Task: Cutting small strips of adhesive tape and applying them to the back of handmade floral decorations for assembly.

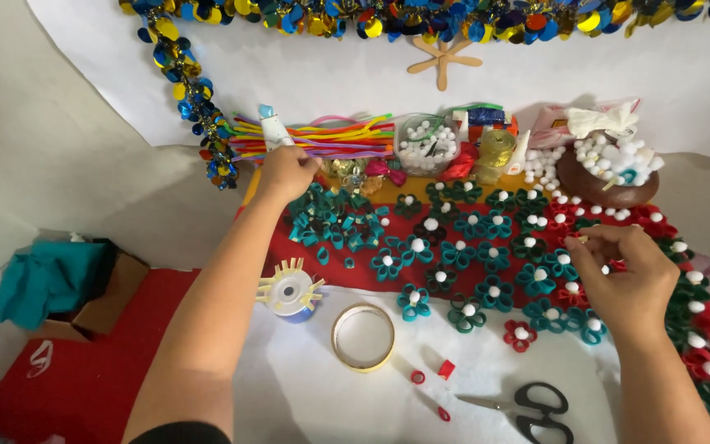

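Left hand is up at the far side of the work surface, fingers curled around a white glue tube with a pale blue cap, the tube standing up out of the fist right in front of the bundle of bright pipe cleaners. Just below that hand lies a loose heap of teal paper loops on the red felt sheet. Over on the right, the right hand hovers low above the rows of paper flowers, thumb and fingertips drawn together in a pinch; what sits between them is too small to make out, though a red flower lies right under the fingers. The flowers, teal, green and red with white pompom centres, fill the middle and right of the felt. At the far edge stand a clear tub of white pompoms and, toward the far right corner, a brown bowl heaped with more. On the white paper at the near side: a roll of clear tape, a small cup ringed with yellow strips, a lone red flower, and black-handled scissors at the near edge. Sequin garland hangs down the wall on the left.
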